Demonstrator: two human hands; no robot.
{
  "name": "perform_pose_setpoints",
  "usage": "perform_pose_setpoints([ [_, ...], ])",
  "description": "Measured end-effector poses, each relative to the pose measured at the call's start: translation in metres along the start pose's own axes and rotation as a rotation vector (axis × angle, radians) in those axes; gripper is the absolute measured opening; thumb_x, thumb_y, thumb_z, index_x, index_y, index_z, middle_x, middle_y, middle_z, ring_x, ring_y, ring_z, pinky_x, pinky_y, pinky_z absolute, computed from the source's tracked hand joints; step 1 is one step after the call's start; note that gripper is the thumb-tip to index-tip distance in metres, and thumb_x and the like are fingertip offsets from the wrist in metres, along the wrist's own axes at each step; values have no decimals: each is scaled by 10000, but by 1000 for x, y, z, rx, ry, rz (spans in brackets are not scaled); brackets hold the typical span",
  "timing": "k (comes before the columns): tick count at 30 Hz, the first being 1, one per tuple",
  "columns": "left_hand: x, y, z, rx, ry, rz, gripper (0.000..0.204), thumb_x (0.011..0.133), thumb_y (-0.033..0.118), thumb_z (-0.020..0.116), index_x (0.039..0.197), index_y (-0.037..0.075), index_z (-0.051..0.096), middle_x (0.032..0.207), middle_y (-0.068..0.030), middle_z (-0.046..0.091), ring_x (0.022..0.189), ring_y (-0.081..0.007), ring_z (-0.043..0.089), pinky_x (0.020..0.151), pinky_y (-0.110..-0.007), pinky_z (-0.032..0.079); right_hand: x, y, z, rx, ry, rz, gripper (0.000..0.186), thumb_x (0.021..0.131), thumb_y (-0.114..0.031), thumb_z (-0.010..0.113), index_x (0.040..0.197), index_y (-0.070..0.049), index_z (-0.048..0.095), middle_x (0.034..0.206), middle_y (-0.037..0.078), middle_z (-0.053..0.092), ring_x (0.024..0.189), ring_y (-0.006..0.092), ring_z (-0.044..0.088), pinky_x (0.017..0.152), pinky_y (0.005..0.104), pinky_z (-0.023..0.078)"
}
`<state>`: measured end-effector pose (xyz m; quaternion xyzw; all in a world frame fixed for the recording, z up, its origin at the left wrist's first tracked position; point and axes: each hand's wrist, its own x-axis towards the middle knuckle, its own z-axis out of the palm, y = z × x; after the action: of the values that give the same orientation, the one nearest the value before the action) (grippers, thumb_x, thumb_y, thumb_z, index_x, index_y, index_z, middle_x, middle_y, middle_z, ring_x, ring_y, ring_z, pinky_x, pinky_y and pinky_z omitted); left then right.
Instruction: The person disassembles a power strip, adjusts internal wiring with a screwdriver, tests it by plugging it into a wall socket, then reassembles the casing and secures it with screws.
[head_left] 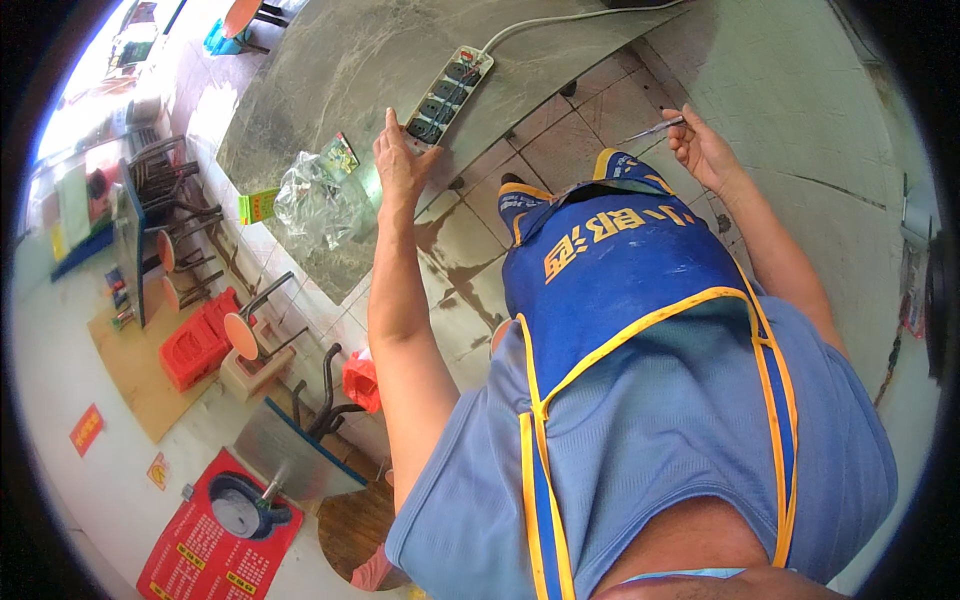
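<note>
A white power strip [455, 88] lies slantwise on the grey stone-look table, with dark sockets or inner parts and thin reddish wires showing along it. My left hand [402, 168] grips its near end, thumb on one side and fingers on the other. Off the table's right edge, my right hand [702, 150] is closed around a slim screwdriver [655, 130], whose thin shaft points left. To the left of my left hand are a crumpled clear plastic bag [318, 205] and a small green packet [340, 152].
A pale cable [560, 19] runs from the strip across the grey table [330, 80]. A yellow-green box [258, 206] sits by its left edge. Stools [243, 335], a red plastic crate [198, 340] and stacked chairs stand left. My blue apron [630, 250] covers my lap.
</note>
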<state>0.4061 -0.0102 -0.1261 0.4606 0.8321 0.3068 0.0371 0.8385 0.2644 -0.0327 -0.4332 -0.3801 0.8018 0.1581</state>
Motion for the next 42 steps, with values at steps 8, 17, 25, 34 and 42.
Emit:
perform_pose_setpoints([
  [8,0,-5,12,53,19,37,1098,663,256,902,1554,-23,324,1254,-193,631,1202,-403,540,1050,-480,437,0,-3,12,-5,11,8,402,1076,-432,543,1233,-75,644,833,-8,680,715,75,655,603,182,534],
  [17,-12,4,20,135,-8,-15,1127,669,383,899,1559,-9,330,1269,-215,624,1211,-409,541,1065,-475,422,4,1,10,1,25,5,417,1070,-436,557,1250,-66,625,838,-5,675,717,73,657,603,182,529],
  [25,-18,10,24,101,-22,-75,1121,675,401,847,1546,-58,310,1312,-227,591,1262,-410,507,1094,-482,401,-1,3,6,-3,46,9,396,1044,-444,603,1196,-83,654,835,6,685,728,94,670,614,187,536],
  [34,-46,-22,47,16,94,21,1160,633,450,890,1517,-87,364,1456,-283,522,1293,-440,521,1122,-511,389,-10,7,2,-150,135,-262,194,985,-204,711,1123,-101,622,892,51,702,730,158,702,558,276,538],
  [42,-53,-34,34,-276,115,-81,1154,689,315,926,1555,-85,277,1411,-335,497,1317,-485,462,1126,-530,373,-24,-96,-2,-408,527,-509,266,981,-300,704,965,-37,666,762,30,635,630,108,603,588,268,524],
])
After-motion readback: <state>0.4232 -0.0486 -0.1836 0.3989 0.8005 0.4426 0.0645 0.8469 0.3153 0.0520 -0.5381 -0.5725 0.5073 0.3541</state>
